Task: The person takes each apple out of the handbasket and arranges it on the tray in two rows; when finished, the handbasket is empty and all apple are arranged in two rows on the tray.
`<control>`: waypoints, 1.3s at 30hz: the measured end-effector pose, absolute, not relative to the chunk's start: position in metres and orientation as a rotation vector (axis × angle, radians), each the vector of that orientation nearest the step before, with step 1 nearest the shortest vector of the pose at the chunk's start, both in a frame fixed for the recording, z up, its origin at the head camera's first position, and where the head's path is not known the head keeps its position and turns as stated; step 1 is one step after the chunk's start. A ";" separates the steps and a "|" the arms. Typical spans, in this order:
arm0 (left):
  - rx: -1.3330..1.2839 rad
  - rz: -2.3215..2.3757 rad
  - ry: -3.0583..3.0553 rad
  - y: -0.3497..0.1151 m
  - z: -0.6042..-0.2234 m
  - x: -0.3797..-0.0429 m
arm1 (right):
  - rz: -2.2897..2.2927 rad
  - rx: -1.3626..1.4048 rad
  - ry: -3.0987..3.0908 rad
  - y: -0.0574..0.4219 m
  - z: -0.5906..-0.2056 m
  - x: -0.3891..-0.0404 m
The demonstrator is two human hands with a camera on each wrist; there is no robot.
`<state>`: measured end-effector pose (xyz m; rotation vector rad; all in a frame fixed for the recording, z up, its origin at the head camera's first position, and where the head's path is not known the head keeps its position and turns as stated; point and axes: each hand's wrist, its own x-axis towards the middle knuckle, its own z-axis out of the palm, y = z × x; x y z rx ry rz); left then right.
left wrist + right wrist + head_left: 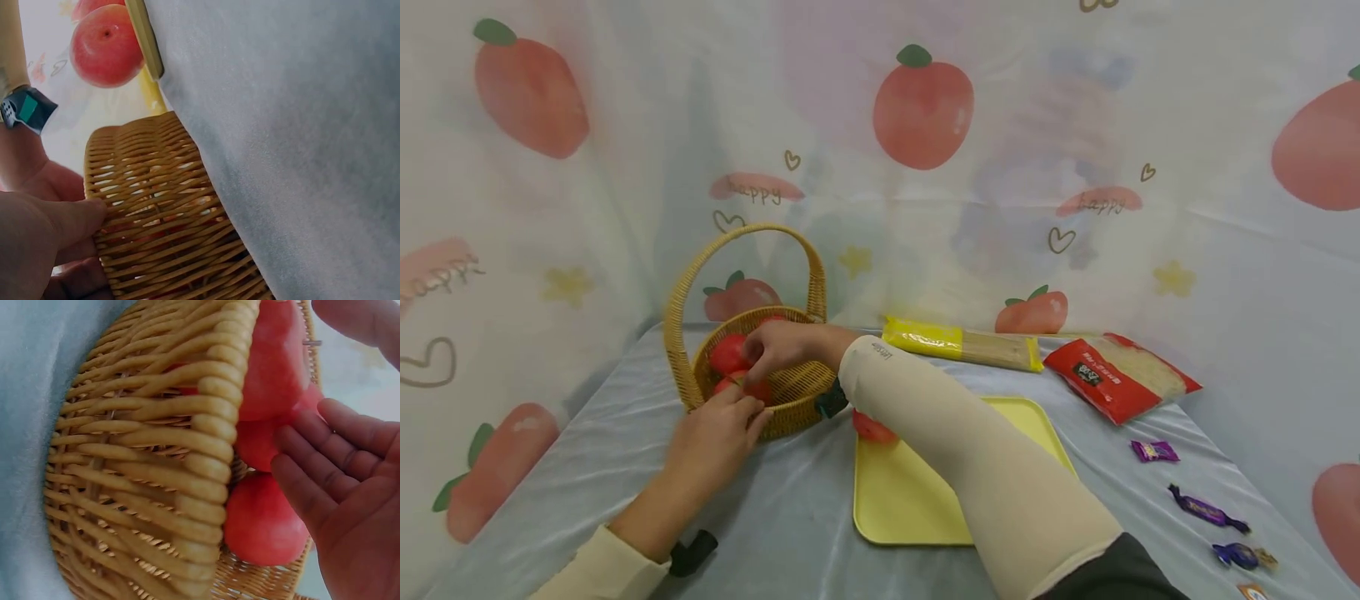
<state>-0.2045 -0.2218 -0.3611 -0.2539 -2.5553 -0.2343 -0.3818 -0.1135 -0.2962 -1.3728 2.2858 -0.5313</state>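
Note:
A wicker basket (795, 415) with a tall arched handle stands at the left of the table, with several red apples (727, 354) inside it. My left hand (711, 437) holds the basket's near rim, its thumb against the outside of the weave (150, 172) in the left wrist view. Over the basket reaches my right hand (786, 343). In the right wrist view its fingers (306, 494) are extended, fingertips right at the apples (265, 519). Another apple (872, 428) lies on a yellow tray (910, 500), partly hidden behind my right forearm.
Behind the tray lies a yellow-wrapped pack of noodles (962, 343). A red bag (1120, 375) with a clear window sits at the back right. Down the right side are several wrapped candies (1210, 510). A fruit-printed curtain (925, 250) closes off the table's back.

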 end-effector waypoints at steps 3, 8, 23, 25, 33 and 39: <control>-0.249 -0.242 -2.562 -0.219 -0.362 -0.205 | -0.521 -1.355 2.265 -0.115 -0.299 -0.382; -0.255 -0.261 -2.547 -0.215 -0.365 -0.203 | -0.511 -1.304 2.215 -0.115 -0.301 -0.384; -0.265 -0.234 -2.495 -0.216 -0.365 -0.205 | -0.318 -1.434 2.125 -0.121 -0.296 -0.384; -0.261 -0.232 -2.497 -0.217 -0.365 -0.204 | -0.267 -1.443 2.123 -0.124 -0.296 -0.383; -0.277 -0.247 -2.483 -0.219 -0.366 -0.204 | -0.129 -1.477 2.105 -0.130 -0.297 -0.383; -0.275 -0.269 -2.481 -0.219 -0.367 -0.203 | -0.135 -1.473 2.126 -0.132 -0.298 -0.384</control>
